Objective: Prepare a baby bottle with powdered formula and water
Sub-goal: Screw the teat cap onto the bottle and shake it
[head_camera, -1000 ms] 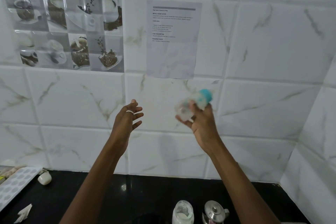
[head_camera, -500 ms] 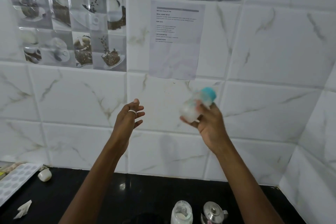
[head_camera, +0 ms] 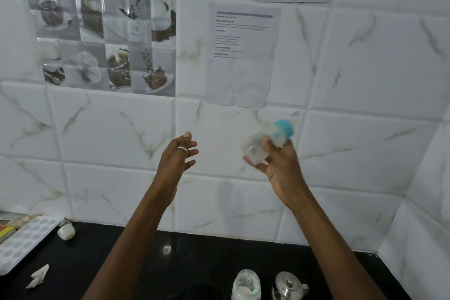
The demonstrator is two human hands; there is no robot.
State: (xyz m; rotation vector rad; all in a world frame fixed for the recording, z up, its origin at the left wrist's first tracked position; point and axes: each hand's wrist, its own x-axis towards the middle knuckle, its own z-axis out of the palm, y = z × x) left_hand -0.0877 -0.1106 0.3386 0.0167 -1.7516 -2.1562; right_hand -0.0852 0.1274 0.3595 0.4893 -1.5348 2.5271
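My right hand (head_camera: 280, 168) is raised in front of the tiled wall and grips a small clear baby bottle (head_camera: 265, 141) with a teal cap, tilted so the cap points up and right. The bottle is motion-blurred. My left hand (head_camera: 177, 156), wearing a white ring, hovers at the same height to the left with its fingers loosely apart and nothing in it. Below, on the black counter (head_camera: 207, 258), stands a clear jar of white powder (head_camera: 246, 285).
A steel kettle (head_camera: 288, 286) stands beside the powder jar at the bottom edge. At the left lie a white dimpled tray (head_camera: 22, 241), a small white case (head_camera: 66, 231) and a crumpled paper scrap (head_camera: 37, 276). A printed sheet (head_camera: 241, 56) hangs on the wall.
My right hand has shifted slightly with the bottle, which stays blurred and tilted. My left hand has held its place.
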